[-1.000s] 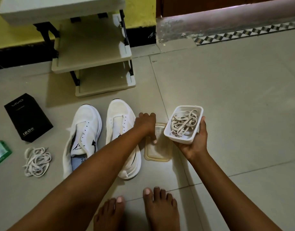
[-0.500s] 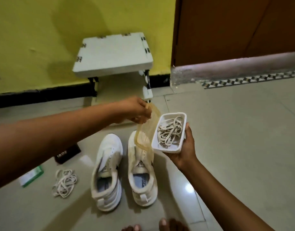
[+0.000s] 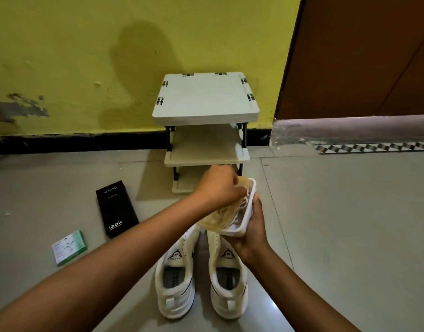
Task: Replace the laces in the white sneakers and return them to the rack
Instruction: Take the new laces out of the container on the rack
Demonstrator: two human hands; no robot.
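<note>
Lying at the lower left of the frame is a small green and white box, its print too small to read. Just right of it, a black box rests flat on the floor, marked "VIVO" at its far end and "120W" at its near end. In the upper centre, a pale three-shelf rack stands against the yellow wall. Below it, at centre frame, the left hand has its fingers curled round a translucent lid, holding it over the white tray. Laces show inside the tray, partly hidden under the lid. The right hand cups the tray from beneath, thumb along its right rim. At lower centre the two white sneakers sit side by side on the floor, heels nearest, each tongue reading "SPEED" under an "S" emblem. No laces are visible in them.
</note>
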